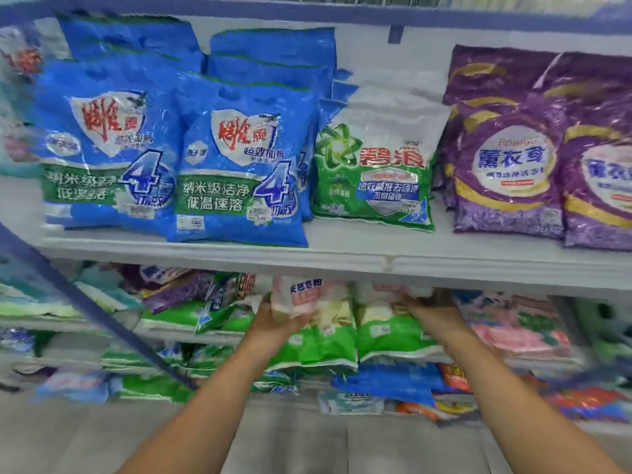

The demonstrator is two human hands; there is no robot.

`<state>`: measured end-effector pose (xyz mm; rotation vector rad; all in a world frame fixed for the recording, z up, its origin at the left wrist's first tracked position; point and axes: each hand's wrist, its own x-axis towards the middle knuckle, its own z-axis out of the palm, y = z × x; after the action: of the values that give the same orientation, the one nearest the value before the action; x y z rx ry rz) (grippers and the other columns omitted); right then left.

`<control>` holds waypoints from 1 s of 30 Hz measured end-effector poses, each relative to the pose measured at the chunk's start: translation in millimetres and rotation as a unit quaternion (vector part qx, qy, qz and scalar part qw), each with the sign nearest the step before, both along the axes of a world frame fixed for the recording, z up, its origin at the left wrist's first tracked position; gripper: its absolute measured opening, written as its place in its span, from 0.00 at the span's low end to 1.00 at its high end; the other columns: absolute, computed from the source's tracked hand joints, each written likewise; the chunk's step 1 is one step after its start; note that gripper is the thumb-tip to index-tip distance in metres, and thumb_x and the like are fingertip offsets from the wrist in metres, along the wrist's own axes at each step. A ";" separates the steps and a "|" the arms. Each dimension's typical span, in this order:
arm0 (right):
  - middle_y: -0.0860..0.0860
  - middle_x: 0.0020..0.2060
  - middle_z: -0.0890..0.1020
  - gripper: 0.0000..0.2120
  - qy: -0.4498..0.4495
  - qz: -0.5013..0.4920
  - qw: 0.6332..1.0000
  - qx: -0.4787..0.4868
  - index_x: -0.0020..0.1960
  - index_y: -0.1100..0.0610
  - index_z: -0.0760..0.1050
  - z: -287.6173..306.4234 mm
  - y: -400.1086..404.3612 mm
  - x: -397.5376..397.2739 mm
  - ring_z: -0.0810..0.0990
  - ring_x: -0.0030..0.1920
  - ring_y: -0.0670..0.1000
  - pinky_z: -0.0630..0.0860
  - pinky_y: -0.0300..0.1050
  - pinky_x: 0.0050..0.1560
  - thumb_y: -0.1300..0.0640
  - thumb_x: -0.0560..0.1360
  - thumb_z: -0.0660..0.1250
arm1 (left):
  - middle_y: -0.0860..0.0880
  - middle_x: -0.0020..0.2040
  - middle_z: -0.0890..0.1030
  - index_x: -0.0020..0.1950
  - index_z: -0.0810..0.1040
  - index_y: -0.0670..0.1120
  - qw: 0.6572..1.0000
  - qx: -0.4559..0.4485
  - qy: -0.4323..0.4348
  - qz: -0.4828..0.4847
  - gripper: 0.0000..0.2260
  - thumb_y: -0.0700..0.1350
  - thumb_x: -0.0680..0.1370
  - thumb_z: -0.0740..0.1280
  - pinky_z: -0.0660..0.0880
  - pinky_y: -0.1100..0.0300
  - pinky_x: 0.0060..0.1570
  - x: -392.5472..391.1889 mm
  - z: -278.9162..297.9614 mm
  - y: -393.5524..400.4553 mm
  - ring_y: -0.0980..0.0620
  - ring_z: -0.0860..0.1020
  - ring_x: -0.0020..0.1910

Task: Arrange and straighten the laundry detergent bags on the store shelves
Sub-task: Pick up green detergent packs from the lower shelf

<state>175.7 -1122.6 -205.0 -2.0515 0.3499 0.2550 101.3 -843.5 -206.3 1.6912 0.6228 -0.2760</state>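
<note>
Second shelf (342, 268), front edge: my left hand (273, 323) grips a pink-white bag (301, 297), right hand (434, 313) can't tell; next, square it up.

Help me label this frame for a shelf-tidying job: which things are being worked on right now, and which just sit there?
In hand:
- left hand, gripping a white-and-pink bag
- right hand, reaching onto the green-and-white bags on the lower shelf

Just sitting:
- blue bags, upper shelf
- green bag beside them
- purple bags on the right
</note>
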 end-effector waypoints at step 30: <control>0.53 0.64 0.71 0.25 -0.211 0.227 0.943 -0.120 0.75 0.52 0.68 30.9 70.4 -66.3 0.69 0.68 0.54 0.68 0.45 0.66 0.52 0.79 0.67 | 0.50 0.76 0.70 0.73 0.74 0.54 0.949 0.301 -0.083 -0.042 0.19 0.51 0.82 0.65 0.64 0.54 0.74 -35.2 -23.2 6.3 0.49 0.67 0.76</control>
<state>109.4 -1052.2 -174.2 -2.3412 -0.3806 0.0416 66.1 -837.2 -229.6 2.3047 0.5386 0.0091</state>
